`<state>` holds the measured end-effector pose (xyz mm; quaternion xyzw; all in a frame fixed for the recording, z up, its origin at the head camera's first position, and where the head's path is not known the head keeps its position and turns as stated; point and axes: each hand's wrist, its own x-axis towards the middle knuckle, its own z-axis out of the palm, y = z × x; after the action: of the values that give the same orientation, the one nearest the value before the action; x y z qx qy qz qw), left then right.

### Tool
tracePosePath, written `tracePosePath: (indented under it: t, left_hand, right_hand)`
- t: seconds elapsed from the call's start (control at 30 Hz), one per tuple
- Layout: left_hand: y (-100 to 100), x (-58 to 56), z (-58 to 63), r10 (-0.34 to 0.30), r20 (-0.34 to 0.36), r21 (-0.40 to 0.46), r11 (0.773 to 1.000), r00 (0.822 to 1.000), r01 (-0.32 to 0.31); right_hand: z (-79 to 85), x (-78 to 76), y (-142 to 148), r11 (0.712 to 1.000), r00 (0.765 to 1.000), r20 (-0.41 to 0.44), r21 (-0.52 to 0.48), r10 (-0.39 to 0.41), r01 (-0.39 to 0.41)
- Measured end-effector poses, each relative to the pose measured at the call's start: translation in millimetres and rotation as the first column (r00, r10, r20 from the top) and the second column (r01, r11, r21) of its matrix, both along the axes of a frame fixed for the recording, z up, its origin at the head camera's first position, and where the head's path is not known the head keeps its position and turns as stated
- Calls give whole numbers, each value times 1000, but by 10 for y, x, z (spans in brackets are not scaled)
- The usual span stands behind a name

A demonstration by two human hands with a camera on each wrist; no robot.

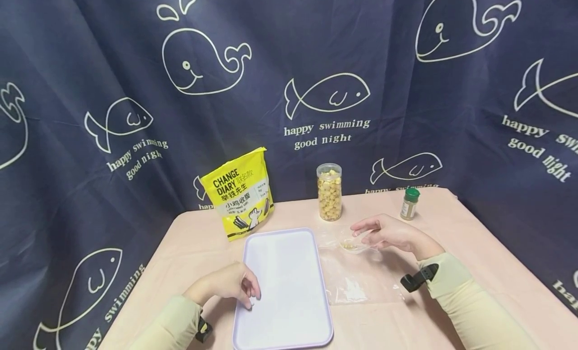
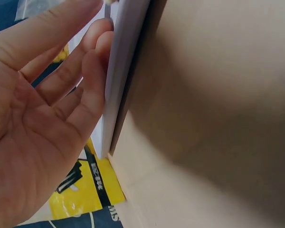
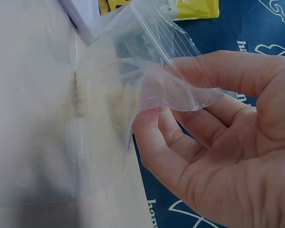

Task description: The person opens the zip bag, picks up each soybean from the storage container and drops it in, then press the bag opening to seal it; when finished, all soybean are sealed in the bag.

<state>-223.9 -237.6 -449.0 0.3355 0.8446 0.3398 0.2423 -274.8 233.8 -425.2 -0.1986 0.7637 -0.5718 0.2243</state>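
Observation:
My left hand (image 1: 232, 283) is over the left edge of a pale lilac tray (image 1: 284, 274), with curled fingers beside its rim in the left wrist view. Thumb and fingertips pinch a small pale piece (image 1: 252, 302), mostly hidden and too small to identify. The right hand (image 1: 388, 233) holds the mouth of a clear zip bag (image 1: 352, 284) between thumb and fingers. Film covers some of its fingertips in the right wrist view. A few yellowish bits (image 1: 347, 245) show in the bag, which lies to the right of the tray.
Behind the tray stands a yellow snack bag (image 1: 244, 194). A clear jar of popcorn (image 1: 329, 193) is at the back middle, and a green-capped shaker bottle (image 1: 410, 204) at the back right. A dark blue printed curtain (image 1: 253, 119) hangs behind the pink-covered table (image 1: 194, 239).

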Motion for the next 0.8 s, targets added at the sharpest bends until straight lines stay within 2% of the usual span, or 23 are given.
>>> tracePosePath:
  t: [0.2, 0.43, 0.57, 0.67, 0.8]
  left_hand:
    - [51, 53, -22, 17, -32, -39, 999, 999, -18]
    - [85, 14, -52, 6, -55, -37, 999, 998, -8]
    - [135, -71, -99, 20, -97, -16, 1000, 995, -21]
    - [231, -173, -100, 31, -157, 26, 999, 987, -28]
    - [462, -334, 13, 70, -276, 79, 996, 959, -50]
  right_hand:
    - [4, -1, -14, 1000, 1000, -4, 15, -7, 8]
    - [19, -7, -20, 1000, 1000, 5, 15, -11, 11]
    - [19, -10, -29, 1000, 1000, 10, 11, -7, 7]
    - [22, -15, -36, 1000, 1000, 13, 10, -3, 3]
    - [36, -25, -36, 1000, 1000, 17, 4, 2, -2]
